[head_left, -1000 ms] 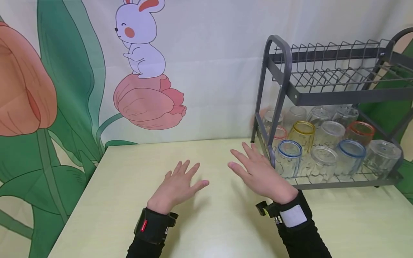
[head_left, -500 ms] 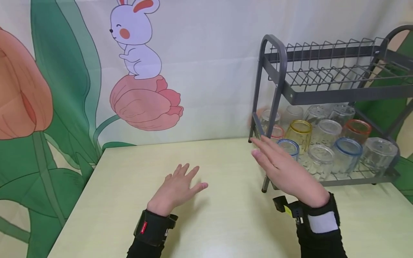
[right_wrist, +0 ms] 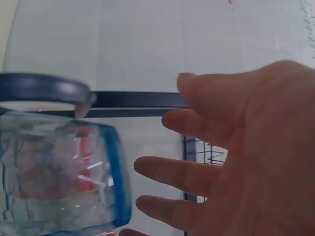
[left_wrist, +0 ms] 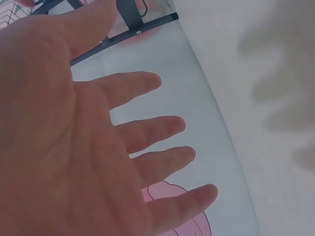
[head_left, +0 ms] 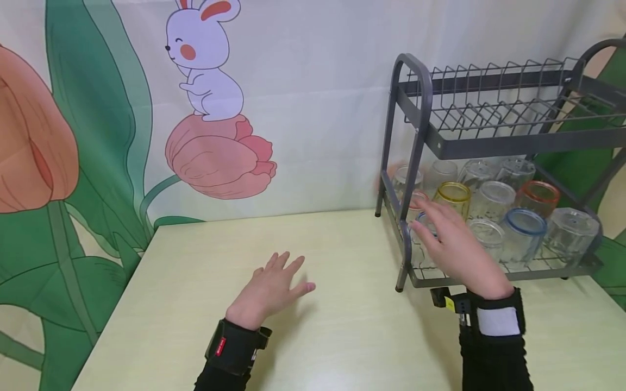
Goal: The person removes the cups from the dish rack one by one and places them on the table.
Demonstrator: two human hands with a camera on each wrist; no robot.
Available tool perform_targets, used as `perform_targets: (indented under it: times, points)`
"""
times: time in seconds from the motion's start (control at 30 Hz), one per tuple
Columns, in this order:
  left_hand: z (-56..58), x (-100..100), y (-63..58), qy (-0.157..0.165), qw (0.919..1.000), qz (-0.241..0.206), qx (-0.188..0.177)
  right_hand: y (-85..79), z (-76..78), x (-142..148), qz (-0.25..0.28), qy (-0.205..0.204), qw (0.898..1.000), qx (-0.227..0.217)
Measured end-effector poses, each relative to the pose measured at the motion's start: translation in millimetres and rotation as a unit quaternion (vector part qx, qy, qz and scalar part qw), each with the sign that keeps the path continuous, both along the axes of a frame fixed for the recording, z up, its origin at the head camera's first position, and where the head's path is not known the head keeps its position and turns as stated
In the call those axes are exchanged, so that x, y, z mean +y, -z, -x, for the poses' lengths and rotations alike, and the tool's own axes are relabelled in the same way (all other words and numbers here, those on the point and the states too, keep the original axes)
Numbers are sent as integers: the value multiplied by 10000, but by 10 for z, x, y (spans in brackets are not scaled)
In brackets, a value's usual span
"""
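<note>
My right hand reaches in front of the lower shelf of a dark metal rack, fingers extended. Nearest to it, at the shelf's front left corner, is a clear glass with a blue rim. The right wrist view shows a gap between the fingertips and this glass; the head view has it partly hidden behind the hand. My left hand hovers over the pale table with fingers spread, holding nothing, as its palm in the left wrist view confirms.
Several upturned glasses fill the lower shelf, among them a yellow-rimmed one, an orange-rimmed one and another with a blue rim. A wire top tier overhangs them. Behind the table hangs a printed curtain.
My right hand has moved right, from above the table beside the rack to the front left glass. My left hand has stayed nearly in place. The view has shifted slightly.
</note>
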State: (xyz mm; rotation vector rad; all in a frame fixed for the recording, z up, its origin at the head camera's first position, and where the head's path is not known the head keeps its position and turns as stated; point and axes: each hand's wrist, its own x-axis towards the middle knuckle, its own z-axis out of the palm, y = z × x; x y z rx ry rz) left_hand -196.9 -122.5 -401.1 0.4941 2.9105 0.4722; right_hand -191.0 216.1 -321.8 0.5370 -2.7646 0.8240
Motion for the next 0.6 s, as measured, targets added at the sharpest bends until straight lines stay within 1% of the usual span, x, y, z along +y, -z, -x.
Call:
perform_targets:
  times: [0.1, 0.3, 0.6]
  points:
    - [2, 12, 5, 39, 10000, 46, -1, 58, 49, 20, -68, 138, 9999, 20]
    - [1, 22, 13, 75, 9999, 71, -24, 148, 117, 25, -128, 330, 9993, -115]
    - [-15, 44, 0, 85, 10000, 30, -25, 196, 154, 31, -324, 511, 9978, -281]
